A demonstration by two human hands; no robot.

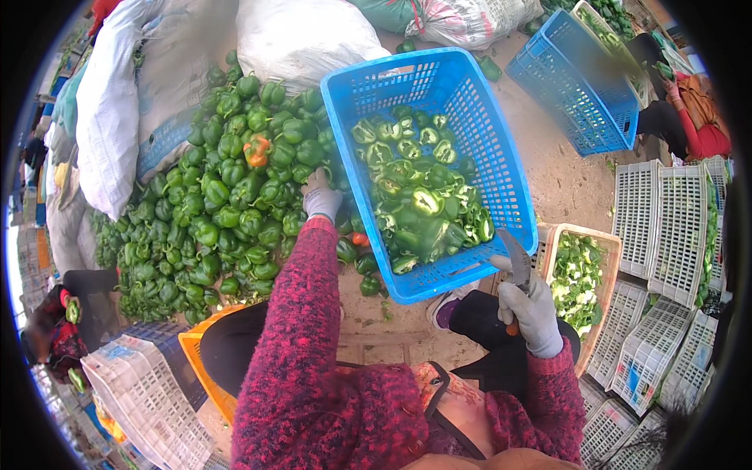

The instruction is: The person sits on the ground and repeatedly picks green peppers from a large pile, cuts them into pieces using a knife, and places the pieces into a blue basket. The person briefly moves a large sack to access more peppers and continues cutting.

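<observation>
My left hand [321, 197], in a pale glove, reaches onto a big heap of green bell peppers [227, 196]. Its fingers stretch forward against peppers beside the blue crate's wall, their tips partly hidden. In my gloved right hand [531, 309] is a knife [518, 260], gripped by its brownish handle, blade pointing up and away near the crate's front right corner. The blue plastic crate [356, 176] stands before me, tilted, holding cut green peppers [427, 201]. One orange-and-green pepper [256, 150] lies among the heap.
A pale crate of pepper scraps [612, 243] stands at my right, near stacked white crates [680, 227]. Another blue crate [576, 102] is at the far right by a co-worker [701, 117]. White sacks [301, 35] border the heap. An orange crate [190, 345] is beneath me.
</observation>
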